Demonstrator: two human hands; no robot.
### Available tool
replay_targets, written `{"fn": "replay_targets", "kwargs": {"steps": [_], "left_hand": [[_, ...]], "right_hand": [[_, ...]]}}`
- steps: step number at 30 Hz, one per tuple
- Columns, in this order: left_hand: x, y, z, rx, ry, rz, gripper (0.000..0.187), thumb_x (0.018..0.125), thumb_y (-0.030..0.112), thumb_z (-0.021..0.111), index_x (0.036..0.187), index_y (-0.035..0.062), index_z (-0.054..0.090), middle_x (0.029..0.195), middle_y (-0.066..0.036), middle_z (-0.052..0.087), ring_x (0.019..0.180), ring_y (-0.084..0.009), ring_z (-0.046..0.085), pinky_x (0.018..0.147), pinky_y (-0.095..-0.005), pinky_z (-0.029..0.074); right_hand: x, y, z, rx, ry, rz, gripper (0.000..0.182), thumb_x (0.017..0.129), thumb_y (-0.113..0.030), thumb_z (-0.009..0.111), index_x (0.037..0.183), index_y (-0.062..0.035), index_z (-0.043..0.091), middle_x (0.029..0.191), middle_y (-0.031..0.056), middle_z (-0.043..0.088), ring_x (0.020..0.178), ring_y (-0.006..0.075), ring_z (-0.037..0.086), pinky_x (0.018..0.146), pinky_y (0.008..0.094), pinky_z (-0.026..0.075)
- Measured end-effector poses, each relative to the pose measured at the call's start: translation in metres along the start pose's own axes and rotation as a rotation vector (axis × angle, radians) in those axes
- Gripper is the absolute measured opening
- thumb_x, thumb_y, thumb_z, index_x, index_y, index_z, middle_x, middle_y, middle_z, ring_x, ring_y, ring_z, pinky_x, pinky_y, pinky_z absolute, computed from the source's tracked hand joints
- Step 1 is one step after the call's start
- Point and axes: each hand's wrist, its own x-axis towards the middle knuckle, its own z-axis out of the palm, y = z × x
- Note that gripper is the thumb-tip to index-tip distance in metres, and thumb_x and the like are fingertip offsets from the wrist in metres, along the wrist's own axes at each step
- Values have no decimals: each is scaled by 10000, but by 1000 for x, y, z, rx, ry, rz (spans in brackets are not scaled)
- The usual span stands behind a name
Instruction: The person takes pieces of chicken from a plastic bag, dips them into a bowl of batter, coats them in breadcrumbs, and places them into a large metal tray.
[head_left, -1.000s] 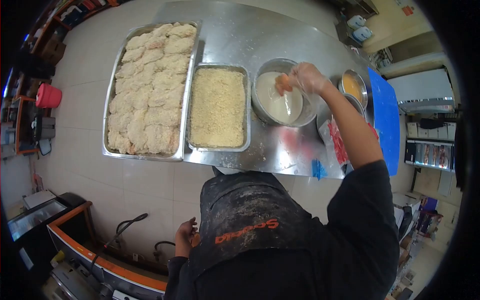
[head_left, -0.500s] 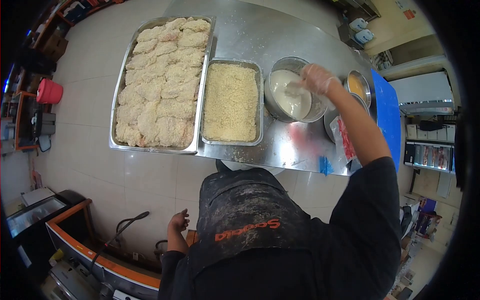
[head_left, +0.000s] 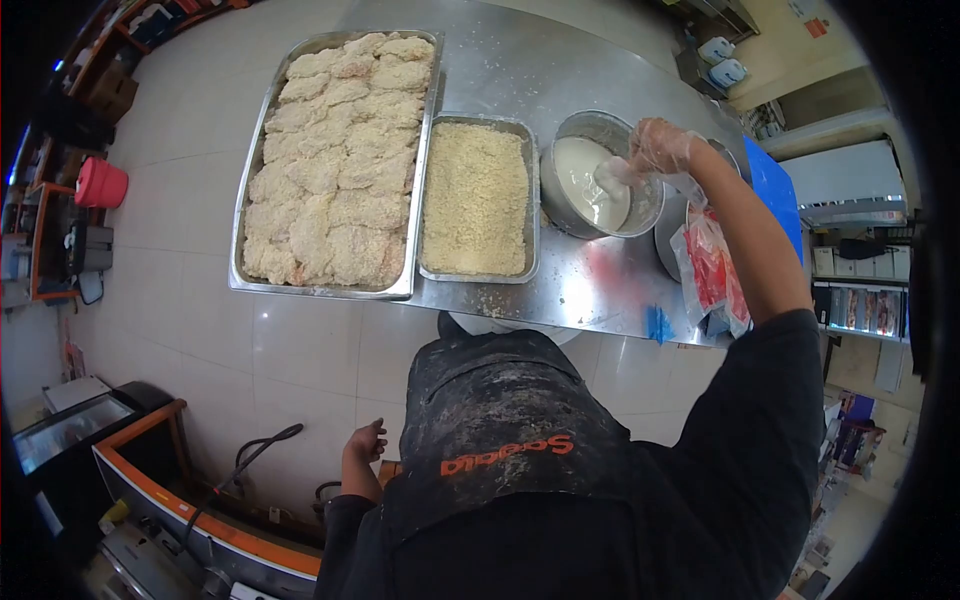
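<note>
My right hand (head_left: 660, 147), in a clear plastic glove, is closed on a piece of food coated in white batter (head_left: 612, 178). It holds the piece over the right side of a metal pot (head_left: 648, 212) of white batter (head_left: 588, 165). To the pot's left stands a metal pan (head_left: 532, 262) filled with pale crumbs (head_left: 475, 200). Beside that, a larger metal tray (head_left: 238, 245) is packed with crumb-coated pieces (head_left: 340, 165). Low at my left side hangs my left hand (head_left: 368, 440), bare and holding nothing, its fingers loosely bent and apart.
A clear bag with red contents (head_left: 708, 265) lies at the right of the steel table (head_left: 500, 60), near a blue scrap (head_left: 658, 325). Bowls behind my right arm are partly hidden. A blue board (head_left: 772, 190) covers the far right end. A pink bucket (head_left: 100, 183) stands away left.
My right hand has moved right and lifted slightly, bringing the battered piece from the middle of the pot toward its right rim. The whole view has shifted a little. My left hand still hangs low.
</note>
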Motion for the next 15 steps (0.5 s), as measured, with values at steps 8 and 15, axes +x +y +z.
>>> {"fn": "replay_targets", "kwargs": {"steps": [8, 15], "left_hand": [[10, -2, -6, 4, 21, 0, 506, 977, 512, 465, 1220, 81, 576, 743, -13, 546, 542, -120, 427, 514, -305, 358], [3, -6, 1, 20, 9, 0, 516, 979, 518, 457, 1213, 77, 585, 757, -27, 560, 549, -129, 446, 527, -309, 379]], "right_hand": [[-67, -63, -73, 424, 78, -1, 289, 770, -326, 717, 845, -47, 718, 784, 118, 686, 714, 241, 637, 678, 377, 500], [31, -116, -30, 245, 83, -269, 227, 826, -191, 654, 971, -19, 687, 964, 172, 669, 933, 273, 625, 848, 385, 488]]}}
